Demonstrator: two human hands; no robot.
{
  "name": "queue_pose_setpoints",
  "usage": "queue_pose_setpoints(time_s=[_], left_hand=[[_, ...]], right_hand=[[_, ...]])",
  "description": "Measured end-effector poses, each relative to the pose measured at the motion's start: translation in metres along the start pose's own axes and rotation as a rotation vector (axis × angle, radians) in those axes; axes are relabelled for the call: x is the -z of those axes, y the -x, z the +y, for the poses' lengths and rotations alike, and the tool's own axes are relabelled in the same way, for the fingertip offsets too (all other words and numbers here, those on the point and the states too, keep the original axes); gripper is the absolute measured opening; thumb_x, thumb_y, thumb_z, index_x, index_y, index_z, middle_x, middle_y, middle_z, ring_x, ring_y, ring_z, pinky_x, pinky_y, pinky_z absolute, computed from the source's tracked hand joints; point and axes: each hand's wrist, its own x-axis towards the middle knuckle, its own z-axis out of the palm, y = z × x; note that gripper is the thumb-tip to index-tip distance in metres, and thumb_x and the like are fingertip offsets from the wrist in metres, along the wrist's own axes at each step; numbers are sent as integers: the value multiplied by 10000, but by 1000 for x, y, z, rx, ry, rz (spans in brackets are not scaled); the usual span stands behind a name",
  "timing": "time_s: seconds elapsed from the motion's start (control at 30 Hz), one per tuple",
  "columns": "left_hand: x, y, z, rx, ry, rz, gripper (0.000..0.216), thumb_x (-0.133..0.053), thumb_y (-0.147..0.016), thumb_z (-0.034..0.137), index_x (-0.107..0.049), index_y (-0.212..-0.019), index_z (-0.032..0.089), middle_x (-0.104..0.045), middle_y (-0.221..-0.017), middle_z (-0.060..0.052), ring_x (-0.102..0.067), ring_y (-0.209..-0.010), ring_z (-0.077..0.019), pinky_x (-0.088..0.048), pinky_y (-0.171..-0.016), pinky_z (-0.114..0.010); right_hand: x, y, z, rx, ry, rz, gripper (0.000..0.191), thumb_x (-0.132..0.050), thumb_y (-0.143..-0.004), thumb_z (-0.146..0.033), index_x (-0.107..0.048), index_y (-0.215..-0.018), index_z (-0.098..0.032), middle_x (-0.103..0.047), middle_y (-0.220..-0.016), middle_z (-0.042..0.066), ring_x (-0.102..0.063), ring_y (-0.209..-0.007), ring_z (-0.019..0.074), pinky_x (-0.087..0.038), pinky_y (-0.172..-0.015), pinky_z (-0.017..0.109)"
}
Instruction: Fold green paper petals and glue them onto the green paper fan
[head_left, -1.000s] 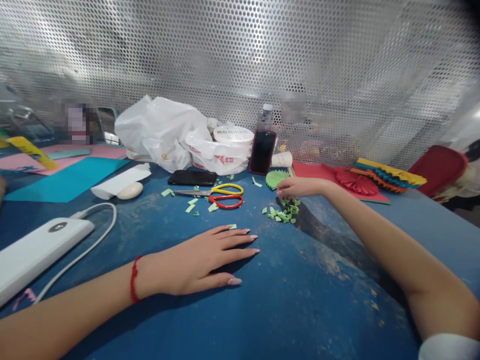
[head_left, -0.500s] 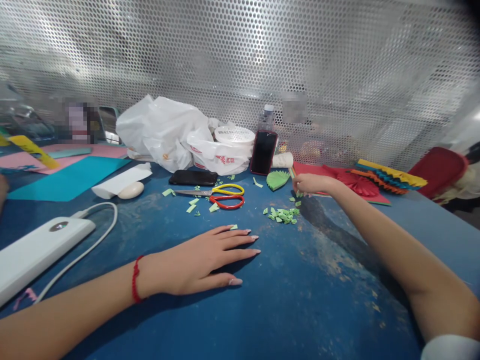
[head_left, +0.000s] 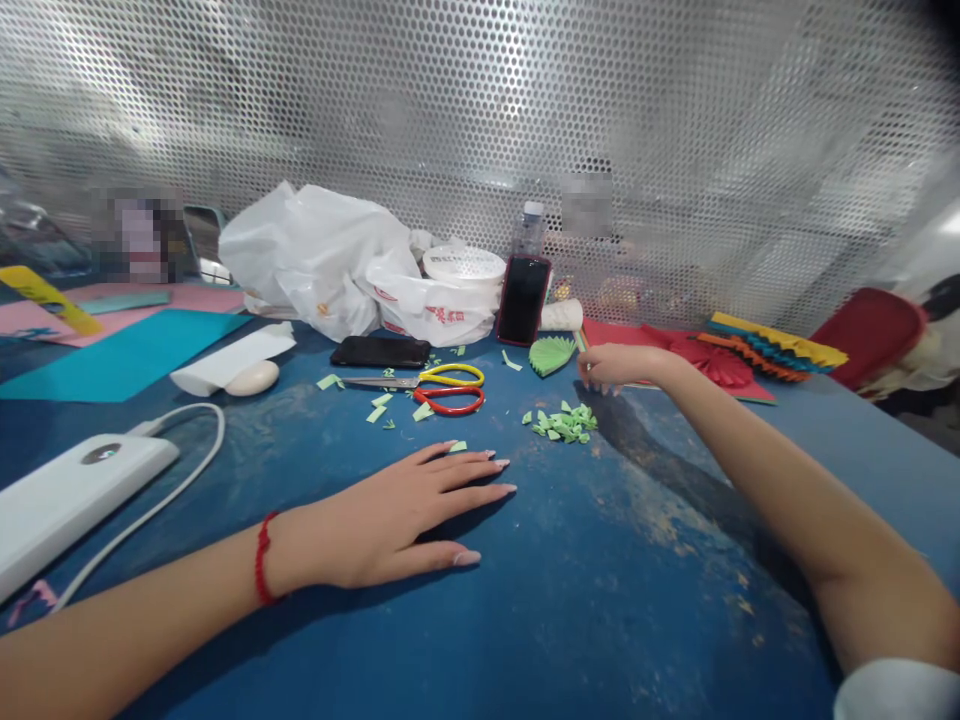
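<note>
My left hand [head_left: 409,510] lies palm down on the blue table, fingers spread, with a small green paper scrap [head_left: 458,446] by its fingertips. Farther off, my right hand [head_left: 611,368] is bent down at the table with its fingers drawn together. A thin strip [head_left: 580,340] shows at its fingertips; what it is, I cannot make out. Beside that hand lies a pleated green paper leaf [head_left: 553,355]. A small heap of green paper scraps [head_left: 564,424] sits just in front of it. Scissors [head_left: 450,388] with one yellow and one red handle rest beyond my left hand.
Behind the scissors lies a black phone [head_left: 381,351]; another phone [head_left: 523,300] stands upright by white plastic bags [head_left: 322,260]. A white power bank [head_left: 82,500] with a cable is at left, near blue paper [head_left: 127,355]. Red folded paper [head_left: 720,360] lies at right.
The view has shifted slightly. A few green scraps that lay apart beside my right hand now show only with the heap. My left hand stays flat on the table.
</note>
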Motion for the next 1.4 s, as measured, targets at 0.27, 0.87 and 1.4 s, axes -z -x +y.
queue_pose_setpoints(time_s=[0.27, 0.87, 1.4], left_hand=[[-6, 1, -5, 156, -59, -5, 719, -479, -967, 609, -244, -1587, 330, -199, -1669, -64, -232, -1524, -344, -100, -1246, -578], [-5, -1, -2, 259, -52, -37, 744, -409, -954, 686, -223, -1588, 345, -167, -1676, -33, -189, -1539, -326, -40, -1242, -612], [-6, 0, -5, 212, -56, 7, 721, -453, -961, 645, -238, -1583, 351, -217, -1667, -46, -228, -1529, -326, -52, -1248, -590]], right_hand=[[-17, 15, -47, 280, -152, -222, 228, -489, -887, -128, -657, -1021, -204, -705, -1028, 48, -689, -836, 156, -566, -651, 229], [-24, 27, -70, 826, -256, -326, 268, -518, -961, -337, -682, -968, -125, -696, -949, 71, -644, -864, 165, -499, -801, 276], [-17, 43, -59, 346, -89, -487, 93, -479, -907, -138, -564, -898, -176, -597, -799, 9, -658, -691, 157, -545, -618, 262]])
